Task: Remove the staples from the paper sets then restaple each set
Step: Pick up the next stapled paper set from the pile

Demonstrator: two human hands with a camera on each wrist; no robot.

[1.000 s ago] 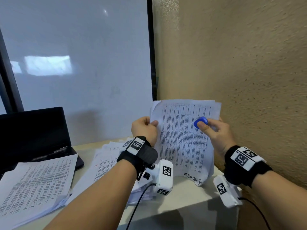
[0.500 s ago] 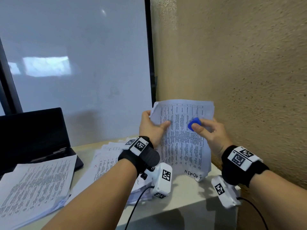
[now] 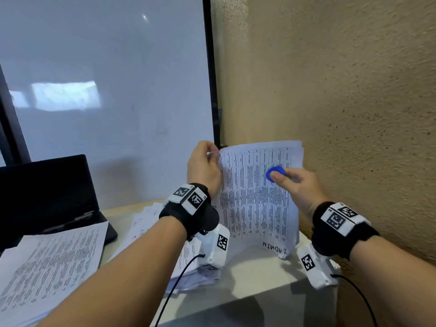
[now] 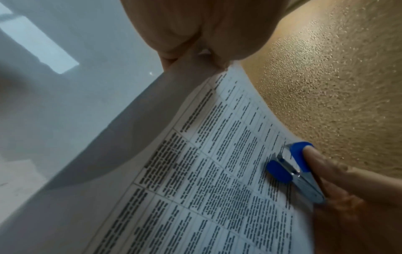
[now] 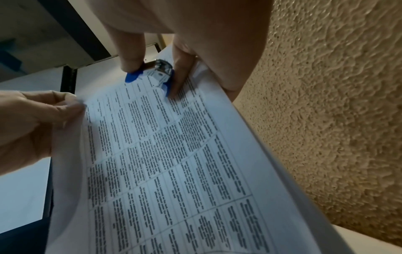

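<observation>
A printed paper set stands upright with its lower edge on the white table. My left hand pinches its upper left corner between thumb and fingers. My right hand grips a blue staple remover between thumb and fingers, in front of the upper right part of the page. In the left wrist view the staple remover lies against the sheet, its metal jaws showing. The right wrist view shows the staple remover pinched over the page. No staple can be made out.
More printed paper sets lie on the table: a heap under my left wrist and a stack at the left. A black laptop stands open at the back left. A textured tan wall is close on the right, a whiteboard behind.
My left hand slid from the sheet's left edge up to its top left corner. The paper set turned more upright, and my right hand with the staple remover stayed near the upper right.
</observation>
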